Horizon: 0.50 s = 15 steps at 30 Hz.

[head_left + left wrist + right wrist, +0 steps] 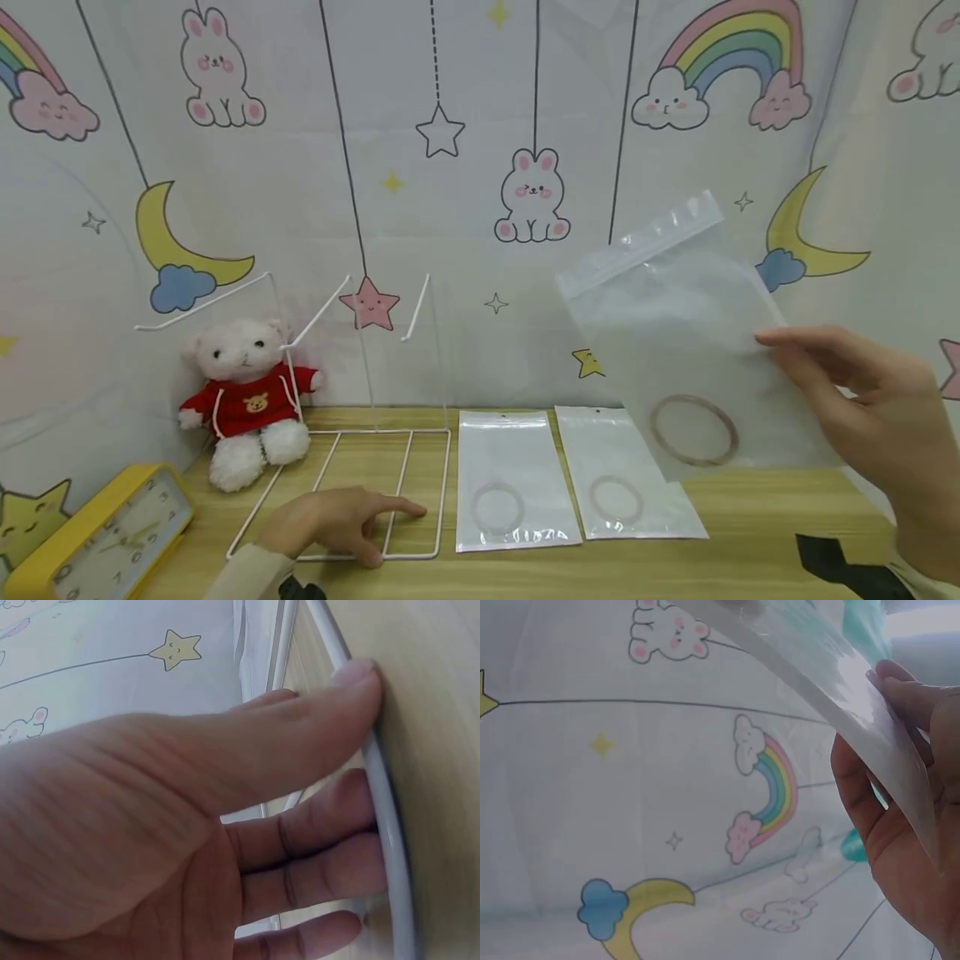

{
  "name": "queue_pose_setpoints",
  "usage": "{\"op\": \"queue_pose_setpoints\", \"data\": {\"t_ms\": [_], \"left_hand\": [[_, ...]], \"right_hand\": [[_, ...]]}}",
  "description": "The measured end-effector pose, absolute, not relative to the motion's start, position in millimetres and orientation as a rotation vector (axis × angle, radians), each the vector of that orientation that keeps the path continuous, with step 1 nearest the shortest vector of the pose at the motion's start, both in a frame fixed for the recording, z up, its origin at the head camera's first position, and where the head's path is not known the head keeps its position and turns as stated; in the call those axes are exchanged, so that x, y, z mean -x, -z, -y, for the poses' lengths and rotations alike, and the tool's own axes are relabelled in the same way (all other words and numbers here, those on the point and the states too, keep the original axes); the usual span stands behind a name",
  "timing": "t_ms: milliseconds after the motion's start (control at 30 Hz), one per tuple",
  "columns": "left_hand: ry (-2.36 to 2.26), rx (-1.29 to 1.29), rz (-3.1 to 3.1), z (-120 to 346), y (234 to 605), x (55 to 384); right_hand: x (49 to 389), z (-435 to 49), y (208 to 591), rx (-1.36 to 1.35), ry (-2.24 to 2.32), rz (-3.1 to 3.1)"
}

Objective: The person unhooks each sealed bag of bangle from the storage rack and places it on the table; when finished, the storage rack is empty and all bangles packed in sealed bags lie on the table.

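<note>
My right hand (892, 400) pinches a translucent zip bag (675, 333) by its right side, between thumb and fingers. The bag is held up and tilted, with its zip strip at the top and a thin brownish ring (657, 442) showing through near its bottom. In the right wrist view the bag (821, 694) appears nearly edge-on beside the hand. Low at the left, my left hand (330, 517) rests on the base of a white wire rack (442, 492), index finger stretched out. Its thumb touches the rack's front bar (390, 847) in the left wrist view.
Two similar zip bags, one (502, 454) beside the rack and another (607, 458) further right, lie flat on the wooden table (772, 517), each with a ring inside. A teddy bear (251, 408) in red sits behind the rack. A yellow clock (120, 533) stands front left.
</note>
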<state>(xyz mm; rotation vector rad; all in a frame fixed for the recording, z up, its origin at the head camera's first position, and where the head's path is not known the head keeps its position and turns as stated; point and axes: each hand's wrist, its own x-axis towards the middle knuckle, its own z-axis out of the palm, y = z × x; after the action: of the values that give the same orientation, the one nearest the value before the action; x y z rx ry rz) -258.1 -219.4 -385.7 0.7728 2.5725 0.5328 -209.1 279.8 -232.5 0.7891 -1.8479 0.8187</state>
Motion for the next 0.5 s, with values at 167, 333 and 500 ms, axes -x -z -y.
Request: {"op": "queue_pose_setpoints", "data": {"t_ms": [167,333,500], "left_hand": [[-0.525,-0.724,-2.565,220,388,256],[-0.511,-0.788,-2.577,221,386,257],[-0.514,-0.806,-2.567,221,382,257]], "right_hand": [[209,-291,241,-0.712,-0.775,1.868],[213,-298,240,-0.639,-0.697,1.866],[219,-310,244,-0.584,-0.688,1.941]]}}
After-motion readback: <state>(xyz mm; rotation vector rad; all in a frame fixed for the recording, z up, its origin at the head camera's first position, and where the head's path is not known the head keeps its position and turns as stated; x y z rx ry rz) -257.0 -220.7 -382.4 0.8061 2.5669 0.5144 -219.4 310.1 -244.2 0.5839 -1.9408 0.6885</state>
